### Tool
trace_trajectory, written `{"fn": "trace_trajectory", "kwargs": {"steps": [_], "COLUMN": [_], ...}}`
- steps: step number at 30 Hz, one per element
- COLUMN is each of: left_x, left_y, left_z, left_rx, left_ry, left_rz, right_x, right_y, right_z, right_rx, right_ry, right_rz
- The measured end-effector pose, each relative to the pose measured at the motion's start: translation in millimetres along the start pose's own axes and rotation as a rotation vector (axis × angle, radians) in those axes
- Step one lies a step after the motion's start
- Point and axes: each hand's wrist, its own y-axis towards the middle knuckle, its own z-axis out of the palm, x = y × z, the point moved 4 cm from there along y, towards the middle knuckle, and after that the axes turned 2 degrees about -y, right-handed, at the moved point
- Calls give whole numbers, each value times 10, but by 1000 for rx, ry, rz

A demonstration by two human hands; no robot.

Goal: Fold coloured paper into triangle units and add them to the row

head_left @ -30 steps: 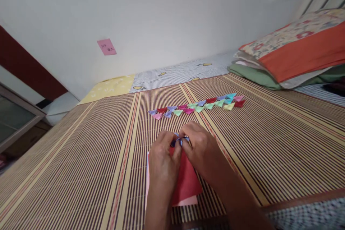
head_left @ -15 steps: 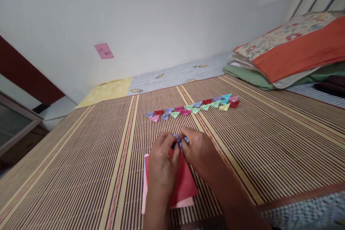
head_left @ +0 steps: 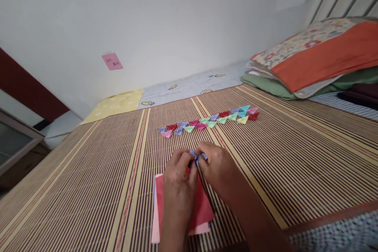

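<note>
Between my two hands is a small piece of folded blue paper [head_left: 194, 152], mostly covered by fingers. My left hand [head_left: 179, 175] pinches its left side, and my right hand [head_left: 217, 165] grips the right side with bent fingers. Under my left hand and wrist lies a stack of square paper sheets, a red sheet [head_left: 203, 206] on top with a pink sheet [head_left: 156, 228] showing at its edges. Beyond my hands, two rows of small folded paper boats [head_left: 211, 124] in blue, red, green, pink and yellow stretch across the mat.
A striped bamboo mat [head_left: 97, 173] covers the bed. At the right back are stacked pillows [head_left: 325, 59] with an orange and floral cover, and dark cloth [head_left: 360, 96] beside them. A pink note [head_left: 112, 61] is stuck to the white wall [head_left: 177, 19].
The camera view has shifted slightly, so the scene sits a little lower and further left. Both hands stay at the blue paper, with only small finger movement.
</note>
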Motion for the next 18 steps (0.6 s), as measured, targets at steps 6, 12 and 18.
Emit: {"fn": "trace_trajectory", "kwargs": {"steps": [6, 12, 18], "left_x": [49, 114, 89], "left_y": [-34, -18, 4], "left_z": [8, -2, -21], "left_rx": [7, 37, 89], "left_ry": [41, 67, 32], "left_rz": [-71, -63, -155], "right_x": [32, 82, 136], "right_y": [-29, -31, -25], "right_z": [-26, -29, -52], "right_rx": [-3, 19, 29], "right_ry": [-60, -109, -168], "right_rz": [-27, -87, -118]}}
